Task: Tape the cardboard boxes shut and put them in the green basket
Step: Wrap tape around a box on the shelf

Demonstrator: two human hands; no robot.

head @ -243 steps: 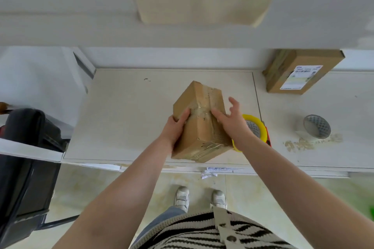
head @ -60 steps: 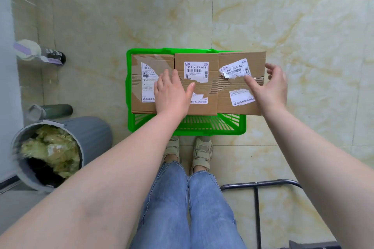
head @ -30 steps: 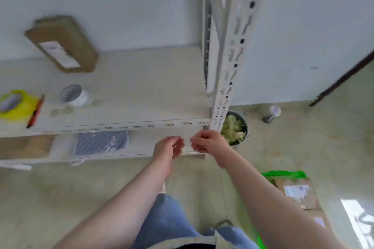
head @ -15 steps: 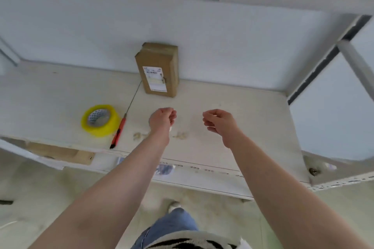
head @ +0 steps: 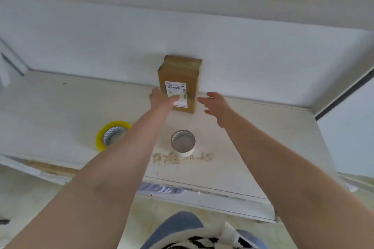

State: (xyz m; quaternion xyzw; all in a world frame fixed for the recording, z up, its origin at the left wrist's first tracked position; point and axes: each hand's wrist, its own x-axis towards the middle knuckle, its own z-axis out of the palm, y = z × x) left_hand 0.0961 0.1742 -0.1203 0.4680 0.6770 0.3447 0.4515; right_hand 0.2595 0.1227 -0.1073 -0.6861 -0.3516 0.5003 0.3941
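Head view, near to far: striped garment hem and blue denim at bottom edge, then both bare forearms extended over pale shelf board. On board nearest front edge, white tape core standing on a patch of torn residue; yellow tape roll to its left, partly hidden behind left forearm. Farther back, cardboard box upright against rear wall, white shipping label facing forward. Left hand at box's lower left corner, thumb laid across label's lower part, remaining fingers hidden behind box edge; appears to be taking hold, firmness of grip not confirmable. Right hand just beside box's right edge, fingers spread and relaxed, holding nothing, not yet touching. Green basket not in view. Step in hand, as judged: fetching next box from back of shelf for taping. Next move likely calls for closing right hand on far side, drawing box forward clear of white core, checking flaps, then reaching for yellow roll. Whether top seam already carries tape: not determinable from this angle.
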